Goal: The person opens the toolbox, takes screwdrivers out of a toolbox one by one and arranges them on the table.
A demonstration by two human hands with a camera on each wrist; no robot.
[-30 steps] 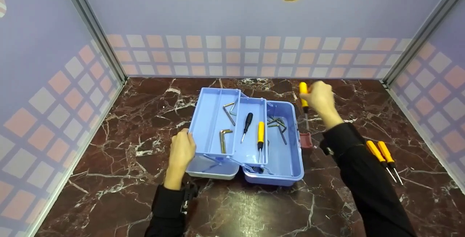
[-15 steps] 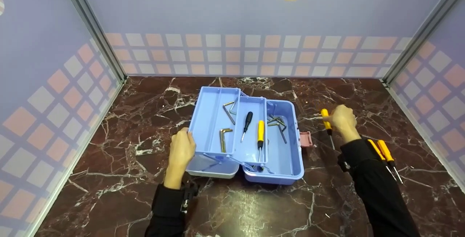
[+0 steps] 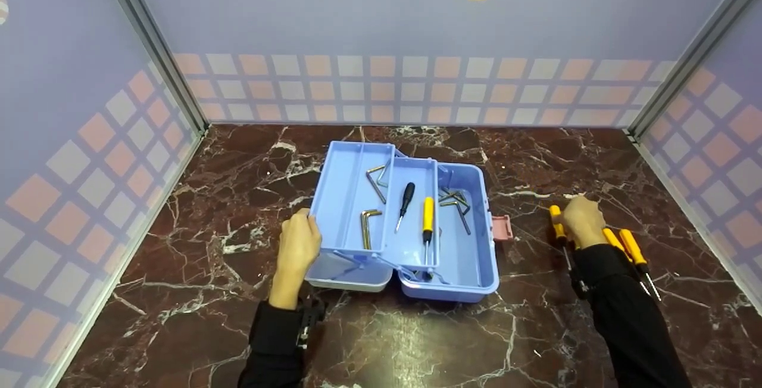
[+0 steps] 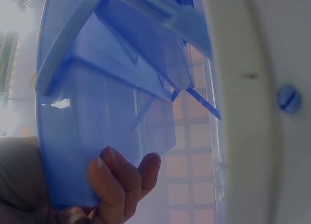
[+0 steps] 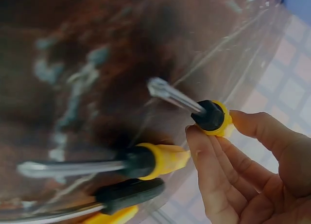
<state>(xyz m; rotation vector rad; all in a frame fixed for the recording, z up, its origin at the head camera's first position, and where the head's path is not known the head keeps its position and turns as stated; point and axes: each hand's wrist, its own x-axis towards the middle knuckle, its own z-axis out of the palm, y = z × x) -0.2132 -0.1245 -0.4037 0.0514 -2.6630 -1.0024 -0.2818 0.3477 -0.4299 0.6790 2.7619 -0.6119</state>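
In the head view my right hand [image 3: 583,220] is low over the table right of the toolbox, pinching a yellow-and-black screwdriver [image 3: 556,219] by its handle. The right wrist view shows that screwdriver [image 5: 210,118] between thumb and fingers, its metal shaft pointing away. Beside the hand lie yellow screwdrivers [image 3: 633,248] and, in the right wrist view, one with a black handle [image 5: 131,195]. My left hand [image 3: 299,242] grips the left side of the blue toolbox's [image 3: 446,297] raised tray [image 3: 333,197]; its fingers [image 4: 129,182] curl against the tray wall.
Hex keys [image 3: 365,230] lie in the raised tray, with more hex keys [image 3: 455,203] in the toolbox's bottom. The middle tray holds a black screwdriver [image 3: 406,200] and a yellow screwdriver [image 3: 428,218]. A pink latch [image 3: 502,228] sticks out at the right. Patterned walls surround the marble-look table [image 3: 178,328].
My right hand has carried the yellow screwdriver rightward and toward me, from beside the toolbox's back right to the screwdrivers at the right. My left hand has stayed on the tray.
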